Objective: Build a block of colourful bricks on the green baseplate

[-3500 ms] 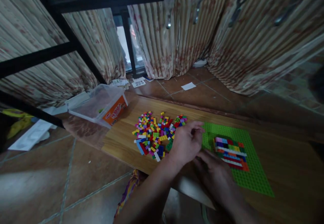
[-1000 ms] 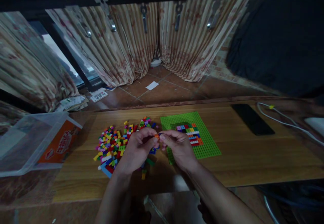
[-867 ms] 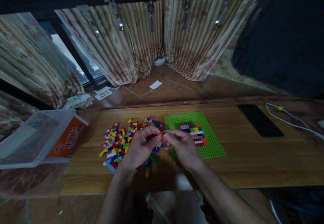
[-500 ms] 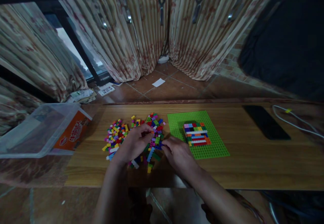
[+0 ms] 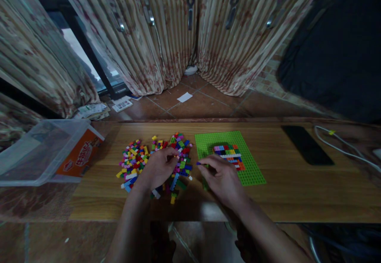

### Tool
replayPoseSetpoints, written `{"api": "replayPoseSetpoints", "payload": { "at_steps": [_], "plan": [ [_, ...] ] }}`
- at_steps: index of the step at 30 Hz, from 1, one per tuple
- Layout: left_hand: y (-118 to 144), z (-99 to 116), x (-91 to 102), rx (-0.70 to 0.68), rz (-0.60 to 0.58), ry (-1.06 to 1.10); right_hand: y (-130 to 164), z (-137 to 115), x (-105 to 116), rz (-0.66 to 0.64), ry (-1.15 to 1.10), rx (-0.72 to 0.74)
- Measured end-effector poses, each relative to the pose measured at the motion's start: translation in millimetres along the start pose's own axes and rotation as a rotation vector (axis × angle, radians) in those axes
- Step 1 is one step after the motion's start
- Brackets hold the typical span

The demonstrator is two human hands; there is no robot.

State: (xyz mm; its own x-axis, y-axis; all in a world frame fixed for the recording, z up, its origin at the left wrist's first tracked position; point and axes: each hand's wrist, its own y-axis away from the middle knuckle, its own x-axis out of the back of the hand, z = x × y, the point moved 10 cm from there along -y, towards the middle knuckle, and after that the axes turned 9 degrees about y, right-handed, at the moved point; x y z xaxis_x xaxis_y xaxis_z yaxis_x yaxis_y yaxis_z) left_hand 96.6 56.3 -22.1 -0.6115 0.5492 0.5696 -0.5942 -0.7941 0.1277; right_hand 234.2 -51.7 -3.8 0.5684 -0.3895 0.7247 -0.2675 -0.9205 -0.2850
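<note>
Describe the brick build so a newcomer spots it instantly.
On the long wooden table, the flat green board lies between the loose brick pile and the black slab. The brick build sits on that board, partly covered by the right hand. Unlike the scattered pile, its bricks form one block in straight rows, crossed by a white strip.

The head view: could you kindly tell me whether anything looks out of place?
A white sheet of paper lies alone on the tiled floor beyond the table, perhaps dropped. A small white piece also sits just off the brick pile, toward the right hand, as if strayed.
</note>
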Motion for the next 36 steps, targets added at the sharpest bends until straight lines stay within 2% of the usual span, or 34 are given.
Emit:
{"api": "replayPoseSetpoints", "payload": {
  "at_steps": [5, 8, 15, 24, 36],
  "plan": [
    [0.0, 4.0, -0.3, -0.009, 0.012, -0.087, 2.2, 38.1, 40.7, 0.085, 0.021, -0.115],
    [-0.4, 7.9, -3.3, -0.029, 0.010, -0.067, 5.6, 53.9, 51.8, 0.087, 0.039, -0.135],
    [-1.1, 18.6, -15.4, -0.062, 0.001, 0.007, 9.7, 63.0, 48.0, 0.013, 0.119, -0.098],
    [-2.5, 27.7, -23.9, -0.094, -0.004, -0.032, 3.4, 67.8, 43.0, 0.043, 0.219, -0.146],
    [-2.5, 26.2, -22.1, -0.095, 0.015, -0.048, 6.1, 80.1, 49.9, 0.094, 0.155, -0.240]
  ]
}}
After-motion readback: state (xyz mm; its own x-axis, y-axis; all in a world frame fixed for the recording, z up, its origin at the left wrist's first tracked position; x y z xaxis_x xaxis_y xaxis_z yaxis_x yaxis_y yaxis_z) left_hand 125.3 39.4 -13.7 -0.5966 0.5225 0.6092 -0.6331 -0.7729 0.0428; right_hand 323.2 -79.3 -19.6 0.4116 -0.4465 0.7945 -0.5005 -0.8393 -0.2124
